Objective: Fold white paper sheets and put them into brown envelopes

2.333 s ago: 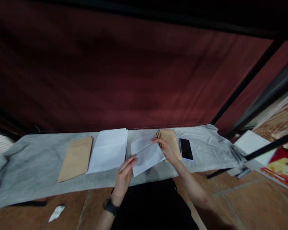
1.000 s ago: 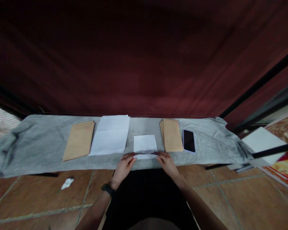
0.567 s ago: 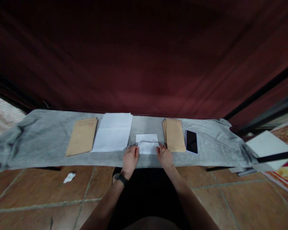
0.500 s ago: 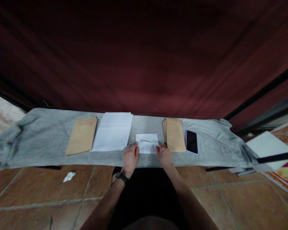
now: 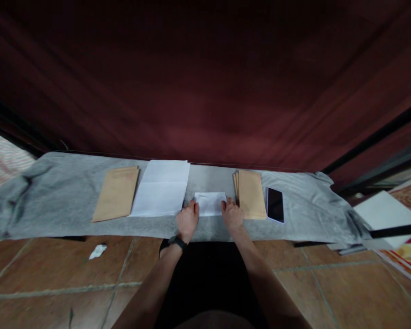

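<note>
A small white folded sheet of paper [image 5: 210, 208] lies on the grey cloth straight in front of me, its near part folded over toward the far edge. My left hand [image 5: 187, 220] grips its left side, thumb on the paper and fingers curled. At the right side my right hand [image 5: 232, 216] pinches the same sheet, fingers bent. The fingertips partly hide both side edges of the paper. Left of my left hand lies a stack of larger white paper [image 5: 161, 189] with a crease across it. Close beyond my right hand is a small stack of brown envelopes [image 5: 251, 195].
Another brown envelope stack [image 5: 116, 194] lies left of the white paper. A phone [image 5: 275, 204] rests right of the envelopes. Grey cloth [image 5: 61, 196] covers the narrow table. Behind it hangs a dark red curtain [image 5: 205, 114]; a crumpled white scrap [image 5: 97, 251] is on the tiled floor.
Both hands have moved slightly away from me along the sheet. The folded-over edge now lies nearer the sheet's far edge, and the paper looks shorter.
</note>
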`<move>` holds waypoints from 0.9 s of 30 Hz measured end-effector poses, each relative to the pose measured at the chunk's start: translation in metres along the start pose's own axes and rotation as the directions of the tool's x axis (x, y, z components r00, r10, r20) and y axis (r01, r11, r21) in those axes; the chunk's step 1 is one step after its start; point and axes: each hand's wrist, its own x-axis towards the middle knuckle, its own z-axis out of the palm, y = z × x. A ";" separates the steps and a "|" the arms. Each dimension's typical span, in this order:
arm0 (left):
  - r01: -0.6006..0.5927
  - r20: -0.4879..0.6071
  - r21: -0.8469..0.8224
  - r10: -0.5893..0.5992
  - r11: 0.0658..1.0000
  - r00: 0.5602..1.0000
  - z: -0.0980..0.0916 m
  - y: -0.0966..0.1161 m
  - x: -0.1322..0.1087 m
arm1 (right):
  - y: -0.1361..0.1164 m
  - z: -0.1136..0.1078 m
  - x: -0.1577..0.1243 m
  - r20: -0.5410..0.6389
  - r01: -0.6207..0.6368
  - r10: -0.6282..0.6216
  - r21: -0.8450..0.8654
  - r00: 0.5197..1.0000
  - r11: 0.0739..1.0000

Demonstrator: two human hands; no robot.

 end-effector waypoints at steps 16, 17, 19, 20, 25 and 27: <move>-0.011 -0.013 0.050 0.012 0.999 1.000 0.002 0.007 0.017 | -0.005 0.024 -0.023 -0.082 0.334 -0.325 0.141 0.942 0.932; -0.005 -0.008 0.051 0.005 0.999 1.000 0.002 0.007 0.018 | -0.005 0.025 -0.024 -0.078 0.327 -0.319 0.136 0.945 0.935; 0.003 0.001 0.041 -0.003 0.999 1.000 0.003 0.008 0.018 | -0.005 0.025 -0.025 -0.074 0.324 -0.317 0.129 0.946 0.937; 0.011 0.000 0.033 -0.011 0.999 1.000 0.003 0.008 0.018 | -0.006 0.025 -0.025 -0.077 0.322 -0.314 0.126 0.946 0.938; 0.079 -0.036 -0.007 -0.080 0.997 0.996 0.005 0.012 0.016 | -0.009 0.024 -0.030 -0.098 0.301 -0.291 0.116 0.952 0.946; 0.111 -0.045 -0.015 -0.111 0.994 0.993 0.005 0.015 0.016 | -0.010 0.024 -0.031 -0.091 0.292 -0.282 0.117 0.955 0.949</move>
